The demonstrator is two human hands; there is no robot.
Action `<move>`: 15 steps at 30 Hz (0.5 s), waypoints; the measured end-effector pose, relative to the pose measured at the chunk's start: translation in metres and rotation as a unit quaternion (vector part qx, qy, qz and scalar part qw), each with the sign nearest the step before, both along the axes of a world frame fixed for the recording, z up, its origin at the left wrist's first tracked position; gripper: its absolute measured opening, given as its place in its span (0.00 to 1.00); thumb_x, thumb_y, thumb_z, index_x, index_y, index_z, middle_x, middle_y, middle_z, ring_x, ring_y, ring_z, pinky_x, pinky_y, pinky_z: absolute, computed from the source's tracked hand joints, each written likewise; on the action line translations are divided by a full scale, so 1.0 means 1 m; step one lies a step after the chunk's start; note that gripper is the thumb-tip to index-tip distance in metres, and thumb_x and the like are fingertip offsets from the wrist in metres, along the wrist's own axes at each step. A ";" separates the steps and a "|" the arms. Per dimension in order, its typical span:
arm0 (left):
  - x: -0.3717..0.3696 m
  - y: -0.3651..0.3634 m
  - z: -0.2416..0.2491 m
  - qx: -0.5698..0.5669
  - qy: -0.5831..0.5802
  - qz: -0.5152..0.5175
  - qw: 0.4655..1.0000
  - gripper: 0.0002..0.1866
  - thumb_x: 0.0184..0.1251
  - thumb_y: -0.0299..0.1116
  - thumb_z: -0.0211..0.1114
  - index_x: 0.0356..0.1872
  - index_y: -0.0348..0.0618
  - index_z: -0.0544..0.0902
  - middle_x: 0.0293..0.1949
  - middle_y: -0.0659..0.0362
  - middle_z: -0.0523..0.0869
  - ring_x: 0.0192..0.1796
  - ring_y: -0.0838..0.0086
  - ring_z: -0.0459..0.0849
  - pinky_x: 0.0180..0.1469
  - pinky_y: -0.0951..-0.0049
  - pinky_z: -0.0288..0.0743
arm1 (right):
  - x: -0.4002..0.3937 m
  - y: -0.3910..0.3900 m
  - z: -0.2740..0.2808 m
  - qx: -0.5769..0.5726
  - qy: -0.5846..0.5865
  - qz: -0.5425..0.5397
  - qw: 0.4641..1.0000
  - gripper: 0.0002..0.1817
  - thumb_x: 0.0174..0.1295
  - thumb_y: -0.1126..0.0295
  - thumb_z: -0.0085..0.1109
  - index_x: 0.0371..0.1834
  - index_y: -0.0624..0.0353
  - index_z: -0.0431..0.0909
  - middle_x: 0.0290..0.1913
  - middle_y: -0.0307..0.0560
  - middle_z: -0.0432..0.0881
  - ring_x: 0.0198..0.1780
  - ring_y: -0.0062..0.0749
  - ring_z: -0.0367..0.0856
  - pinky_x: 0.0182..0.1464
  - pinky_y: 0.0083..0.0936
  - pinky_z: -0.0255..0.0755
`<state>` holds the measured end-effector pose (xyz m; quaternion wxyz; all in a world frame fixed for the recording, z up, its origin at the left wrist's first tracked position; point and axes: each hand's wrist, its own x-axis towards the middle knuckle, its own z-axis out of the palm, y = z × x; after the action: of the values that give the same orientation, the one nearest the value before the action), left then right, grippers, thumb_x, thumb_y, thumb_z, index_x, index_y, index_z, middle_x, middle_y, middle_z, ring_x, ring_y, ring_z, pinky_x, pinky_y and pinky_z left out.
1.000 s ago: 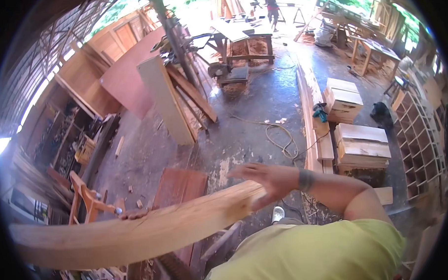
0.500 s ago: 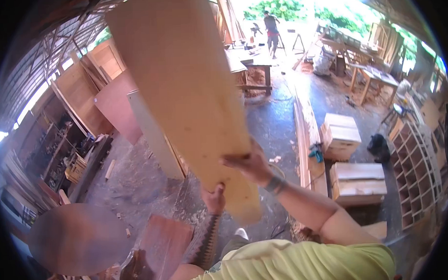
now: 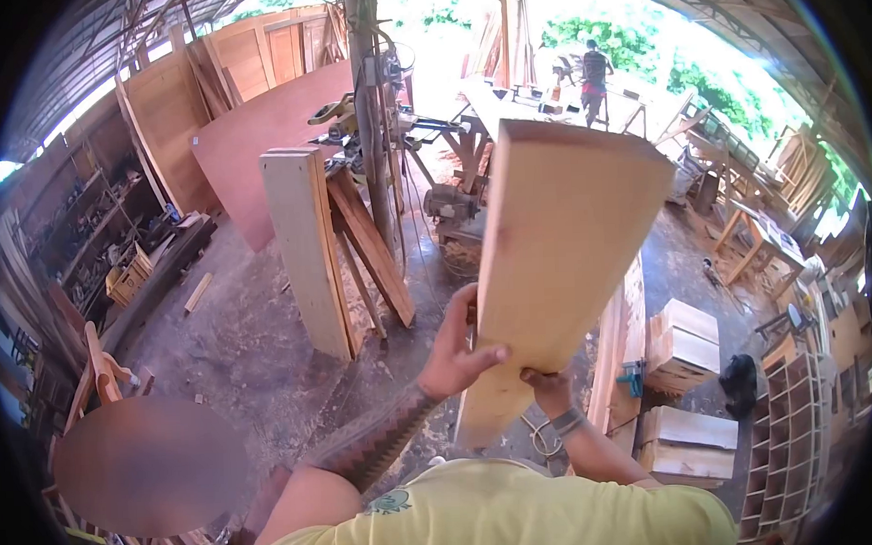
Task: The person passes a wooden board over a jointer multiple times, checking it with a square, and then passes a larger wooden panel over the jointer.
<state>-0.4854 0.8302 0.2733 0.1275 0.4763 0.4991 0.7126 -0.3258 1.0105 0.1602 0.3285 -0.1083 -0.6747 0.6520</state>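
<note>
A wide, pale wooden board is held up in front of me, its top end leaning right and away. My left hand grips its left edge low down, thumb across the near face and fingers partly hidden behind. Near the lower right edge, my right hand is closed on the board, thumb on the near face and the other fingers mostly out of sight. The board's lower end hangs just in front of my yellow shirt.
Several planks stand upright left of centre, by a post with cables. Stacked wood blocks and a lattice frame stand at right. A person is far back. A blurred oval covers the lower left.
The board has swung from leaning left to leaning right, its top end now lower. My left hand has risen to its left edge; my right hand has moved down and right. Both still grip it.
</note>
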 end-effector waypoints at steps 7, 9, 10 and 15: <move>-0.096 0.088 -0.038 -0.052 -0.040 0.093 0.993 0.36 0.72 0.36 0.80 0.72 0.34 0.70 0.62 0.52 0.77 0.68 0.65 0.78 0.72 0.60 0.73 | -0.103 0.083 -0.012 -0.016 -0.015 0.032 0.999 0.27 0.56 0.67 0.89 0.57 0.62 0.87 0.47 0.42 0.94 0.46 0.26 0.92 0.51 0.28 0.85; -0.107 0.113 -0.062 -0.044 -0.065 0.104 0.991 0.35 0.73 0.35 0.80 0.71 0.33 0.71 0.60 0.52 0.77 0.65 0.65 0.79 0.69 0.61 0.75 | -0.117 0.111 -0.036 0.011 -0.040 0.034 0.999 0.27 0.57 0.65 0.89 0.57 0.62 0.87 0.47 0.42 0.94 0.46 0.28 0.92 0.51 0.28 0.85; -0.122 0.131 -0.056 -0.026 -0.049 0.116 0.992 0.34 0.73 0.35 0.80 0.70 0.33 0.71 0.60 0.53 0.77 0.64 0.66 0.80 0.68 0.61 0.76 | -0.134 0.130 -0.043 0.049 -0.041 0.034 0.997 0.27 0.58 0.63 0.89 0.57 0.62 0.88 0.47 0.43 0.95 0.46 0.29 0.92 0.51 0.29 0.85; -0.203 0.193 -0.054 -0.021 0.093 0.229 0.969 0.33 0.72 0.37 0.81 0.67 0.34 0.72 0.57 0.54 0.78 0.60 0.68 0.82 0.64 0.64 0.78 | -0.224 0.211 -0.087 0.144 -0.103 0.066 0.982 0.29 0.58 0.57 0.89 0.56 0.62 0.88 0.46 0.43 0.95 0.46 0.31 0.92 0.51 0.30 0.85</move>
<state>-0.6886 1.0234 0.2196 -0.0766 0.4104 0.6192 0.6651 -0.5495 1.2215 0.0728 0.2255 -0.0813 -0.7976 0.5534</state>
